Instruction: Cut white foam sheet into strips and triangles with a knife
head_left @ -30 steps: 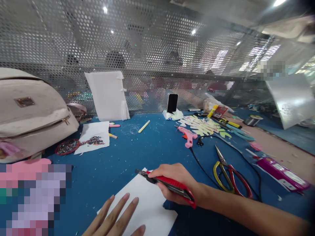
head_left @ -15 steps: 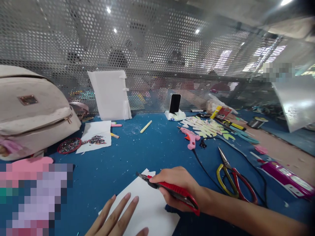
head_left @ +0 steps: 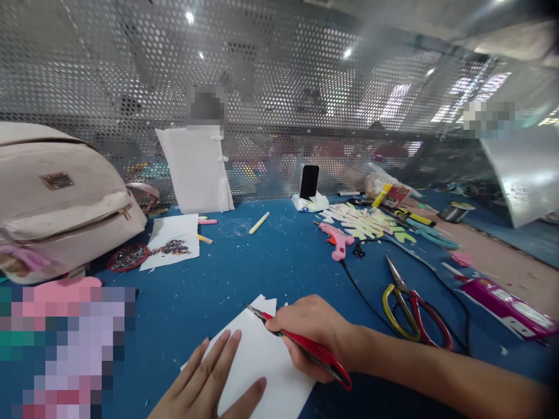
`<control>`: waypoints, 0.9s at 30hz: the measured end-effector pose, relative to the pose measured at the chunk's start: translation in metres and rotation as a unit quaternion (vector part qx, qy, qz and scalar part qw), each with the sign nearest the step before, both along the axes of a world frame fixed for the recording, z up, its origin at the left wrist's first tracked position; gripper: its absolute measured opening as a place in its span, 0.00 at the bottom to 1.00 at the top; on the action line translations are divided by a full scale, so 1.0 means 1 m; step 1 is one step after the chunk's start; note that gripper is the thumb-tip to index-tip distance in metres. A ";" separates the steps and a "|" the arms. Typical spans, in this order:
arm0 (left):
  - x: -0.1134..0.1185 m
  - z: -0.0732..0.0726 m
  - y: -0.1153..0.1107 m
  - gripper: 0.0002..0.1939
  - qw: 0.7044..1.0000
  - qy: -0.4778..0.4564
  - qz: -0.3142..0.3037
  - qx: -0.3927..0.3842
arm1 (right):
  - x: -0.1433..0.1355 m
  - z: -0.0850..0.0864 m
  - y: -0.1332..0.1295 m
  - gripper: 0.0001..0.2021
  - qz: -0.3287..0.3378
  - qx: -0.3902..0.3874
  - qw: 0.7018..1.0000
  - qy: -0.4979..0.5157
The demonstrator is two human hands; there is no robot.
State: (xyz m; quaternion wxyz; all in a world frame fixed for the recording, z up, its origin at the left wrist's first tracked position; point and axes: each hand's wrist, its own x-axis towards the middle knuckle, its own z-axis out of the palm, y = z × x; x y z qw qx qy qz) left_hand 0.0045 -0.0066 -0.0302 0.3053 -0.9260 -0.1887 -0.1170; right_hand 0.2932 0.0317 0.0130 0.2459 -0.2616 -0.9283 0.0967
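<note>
A white sheet of paper [head_left: 257, 364] lies at an angle on the blue table, near its front edge. My left hand [head_left: 209, 378] rests flat on the sheet's left part, fingers stretched and thumb apart. In my right hand [head_left: 310, 334] is a red utility knife [head_left: 312, 352], the fingers wrapped round its handle. Its blade points up and left, close to the sheet's upper edge; whether the tip touches the paper I cannot tell. Small cut flaps show at the sheet's top corner.
To the right lie scissors [head_left: 404, 305], a pink glue gun [head_left: 338, 240] with its cord, pale paper strips [head_left: 364, 221] and a purple package [head_left: 506, 302]. A phone [head_left: 309, 181] stands at the back. Leftward are a backpack [head_left: 65, 203] and a dish of beads [head_left: 128, 257].
The knife tip has shifted slightly along the sheet's upper edge. My left hand has moved a little, its fingers closer together and its thumb more in view.
</note>
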 end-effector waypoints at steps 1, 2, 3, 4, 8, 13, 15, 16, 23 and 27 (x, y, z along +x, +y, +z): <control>0.000 0.001 0.000 0.38 1.000 0.002 -0.002 0.000 | 0.002 0.001 0.000 0.10 0.010 -0.015 1.000 -0.007; 0.000 0.002 0.000 0.38 1.000 0.004 -0.004 -0.002 | 0.004 0.002 -0.001 0.10 0.020 -0.030 0.999 -0.017; 0.000 0.002 -0.001 0.38 1.000 0.007 -0.005 -0.003 | 0.005 0.003 -0.002 0.10 0.029 -0.044 0.998 -0.028; 0.000 0.001 -0.002 0.39 1.000 0.008 -0.006 -0.004 | 0.007 0.004 -0.003 0.10 0.035 -0.054 0.997 -0.038; -0.001 -0.002 -0.004 0.39 1.000 0.005 0.000 -0.002 | 0.009 0.008 -0.008 0.09 0.033 -0.074 0.995 -0.056; -0.002 -0.003 -0.003 0.39 1.000 0.002 0.007 0.000 | 0.008 0.012 -0.014 0.09 0.027 -0.081 0.995 -0.053; -0.002 -0.002 -0.003 0.38 1.000 0.004 0.007 -0.005 | 0.010 0.011 -0.017 0.09 0.025 -0.081 0.996 -0.041; -0.002 -0.002 -0.003 0.38 1.000 0.003 0.004 -0.008 | 0.011 0.010 -0.019 0.09 0.023 -0.079 0.996 -0.029; -0.002 0.000 -0.004 0.36 0.999 -0.035 0.010 -0.025 | 0.019 0.009 -0.041 0.07 -0.017 -0.114 0.993 0.010; 0.000 -0.002 -0.007 0.38 0.998 -0.045 0.009 -0.042 | 0.018 0.022 -0.052 0.04 -0.037 -0.131 0.991 -0.001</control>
